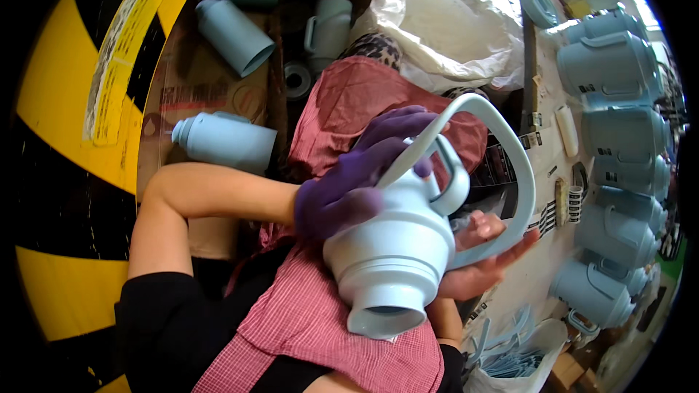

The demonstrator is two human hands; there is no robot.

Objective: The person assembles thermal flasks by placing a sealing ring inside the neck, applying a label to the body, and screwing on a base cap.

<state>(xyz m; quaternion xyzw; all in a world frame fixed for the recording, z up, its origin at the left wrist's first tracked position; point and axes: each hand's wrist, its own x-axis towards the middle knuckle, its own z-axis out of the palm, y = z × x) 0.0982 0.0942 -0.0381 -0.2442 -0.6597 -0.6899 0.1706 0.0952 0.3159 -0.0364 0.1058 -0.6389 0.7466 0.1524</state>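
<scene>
A light-blue thermos jug (395, 247) is held tilted before my chest, its flared spout end toward me. A smaller side handle (453, 175) sticks out from its body. My left hand (364, 167), in a purple glove, is closed around the jug's upper side, near one end of the big loop handle (523, 167). My bare right hand (480, 266) is on the jug's right side at the loop's lower end. Some of its fingers are bent inside the loop and one stretches out past it; its palm is partly hidden.
At left, blue bottle-shaped bodies (226, 142) lie by a cardboard box (207, 94). A white plastic-lined bag (444, 22) stands ahead. Several blue jugs (608, 65) line the bench (542, 102) at right. Below it, a bag (535, 360) holds blue handles. A yellow-black striped surface (51, 80) borders the left.
</scene>
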